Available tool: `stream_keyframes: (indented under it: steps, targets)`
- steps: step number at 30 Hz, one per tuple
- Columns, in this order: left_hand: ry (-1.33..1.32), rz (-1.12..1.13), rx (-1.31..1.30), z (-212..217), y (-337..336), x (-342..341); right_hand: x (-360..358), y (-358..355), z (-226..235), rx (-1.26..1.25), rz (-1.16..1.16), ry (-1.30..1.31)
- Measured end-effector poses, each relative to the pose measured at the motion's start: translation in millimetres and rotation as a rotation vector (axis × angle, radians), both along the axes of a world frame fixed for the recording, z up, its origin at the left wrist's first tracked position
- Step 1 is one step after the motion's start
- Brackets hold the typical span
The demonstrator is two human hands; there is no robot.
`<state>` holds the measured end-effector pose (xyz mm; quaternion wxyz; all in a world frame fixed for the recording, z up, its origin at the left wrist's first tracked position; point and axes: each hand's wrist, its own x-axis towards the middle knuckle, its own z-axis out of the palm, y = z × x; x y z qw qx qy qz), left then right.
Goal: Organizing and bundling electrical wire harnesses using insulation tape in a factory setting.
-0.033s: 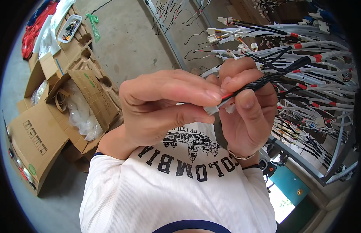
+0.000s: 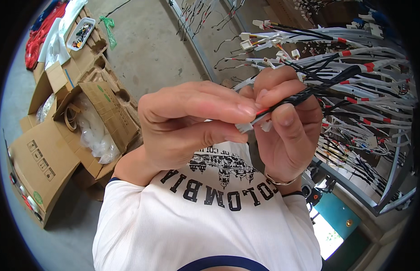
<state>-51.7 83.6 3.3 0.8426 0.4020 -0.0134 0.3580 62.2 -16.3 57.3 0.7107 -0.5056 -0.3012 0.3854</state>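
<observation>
My left hand (image 2: 192, 113) pinches a small white plug connector (image 2: 244, 128) between thumb and fingers, with a red wire running from it. Curled around a bundle of black wires (image 2: 304, 95), my right hand (image 2: 289, 122) grips the cable just behind the connector. The bundle's looped black end sticks out past the right fingers. Another small white piece (image 2: 266, 126) shows between the two hands, partly hidden by the fingers. Both hands are close together in front of my chest.
Many hanging white and black wire harnesses (image 2: 368, 81) with red bands fill the right side, beside a metal rack (image 2: 350, 185). At left stand opened cardboard boxes (image 2: 43, 167) with clear plastic bags (image 2: 95, 131). A white tray (image 2: 79, 46) of small parts lies beyond them.
</observation>
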Motion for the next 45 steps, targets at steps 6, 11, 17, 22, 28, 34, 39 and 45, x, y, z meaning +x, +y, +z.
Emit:
stream_keyframes:
  steps: [6,11,17,22,28,34,39,45]
  targets:
    - [0.014,0.057,0.116,-3,1,1,2,3,-2,0.005,0.004,-0.004]
    - [0.022,0.049,-0.033,0,-1,5,1,6,0,0.029,-0.016,0.060]
    - [-0.155,-0.085,-0.018,-3,6,12,4,0,6,-0.090,-0.100,0.021]
    - [0.084,0.073,-0.051,10,-7,9,9,-2,0,-0.011,-0.076,0.106]
    - [0.071,0.054,-0.012,5,-2,9,13,-2,-12,0.109,-0.061,0.073]
    - [-0.039,0.005,-0.108,-2,-2,12,12,3,-16,0.182,-0.019,0.033]
    - [-0.133,0.021,-0.091,-8,-1,16,10,7,-16,0.211,-0.018,0.035]
    - [-0.076,-0.021,-0.170,-3,-2,14,11,5,-18,0.188,-0.024,0.040]
